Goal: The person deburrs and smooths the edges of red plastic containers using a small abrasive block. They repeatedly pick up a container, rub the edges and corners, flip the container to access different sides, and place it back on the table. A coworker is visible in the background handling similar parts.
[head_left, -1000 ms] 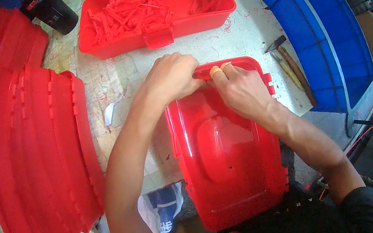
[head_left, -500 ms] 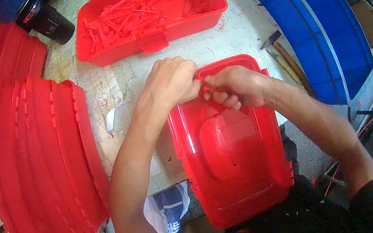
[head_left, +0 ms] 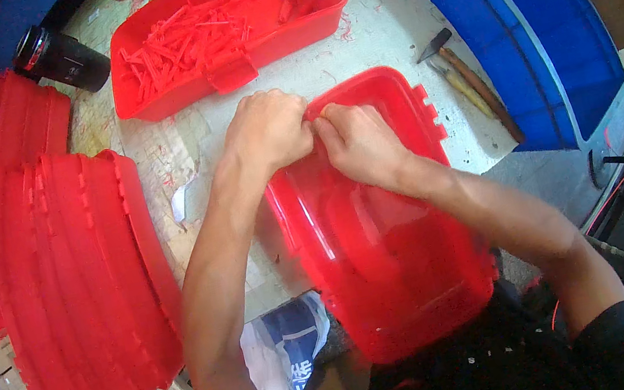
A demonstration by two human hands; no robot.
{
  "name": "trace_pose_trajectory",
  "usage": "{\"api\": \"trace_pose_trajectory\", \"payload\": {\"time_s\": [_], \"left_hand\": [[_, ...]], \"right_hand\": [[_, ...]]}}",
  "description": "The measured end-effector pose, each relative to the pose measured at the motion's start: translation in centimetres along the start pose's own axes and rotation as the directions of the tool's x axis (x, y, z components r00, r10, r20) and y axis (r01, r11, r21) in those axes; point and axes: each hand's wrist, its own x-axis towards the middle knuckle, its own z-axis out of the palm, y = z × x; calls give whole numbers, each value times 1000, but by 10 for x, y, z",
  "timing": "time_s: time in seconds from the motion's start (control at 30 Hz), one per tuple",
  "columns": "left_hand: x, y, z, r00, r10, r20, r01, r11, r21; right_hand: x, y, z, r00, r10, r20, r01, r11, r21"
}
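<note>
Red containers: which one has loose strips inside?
The far red bin, beyond the left hand: red strips lie inside. The near red tray and left stack show none.

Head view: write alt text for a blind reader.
A person's left hand and right hand close together at the far left corner of a red tray. Beyond, a bin of red strips; stacked red parts at left, a blue crate at right.

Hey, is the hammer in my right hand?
No, the hammer lies on the table beside the blue crate, while your right hand is at the red container in front of you.
</note>
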Motion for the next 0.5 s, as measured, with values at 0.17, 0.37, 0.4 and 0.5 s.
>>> {"api": "trace_pose_trajectory", "payload": {"time_s": [0.17, 0.37, 0.4, 0.5], "left_hand": [[2, -5, 4, 995, 10, -98, -8, 1000, 12], [8, -7, 3, 998, 47, -49, -47, 999, 8], [8, -7, 2, 999, 30, -44, -30, 999, 17], [9, -5, 1, 998, 27, -50, -27, 1000, 7]], "right_hand": [[11, -2, -3, 988, 123, 89, -148, 909, 389], [14, 3, -12, 815, 306, 491, -570, 279, 773], [14, 3, -12, 804, 298, 515, -580, 198, 790], [14, 2, -9, 789, 276, 549, -583, 55, 810]]}}
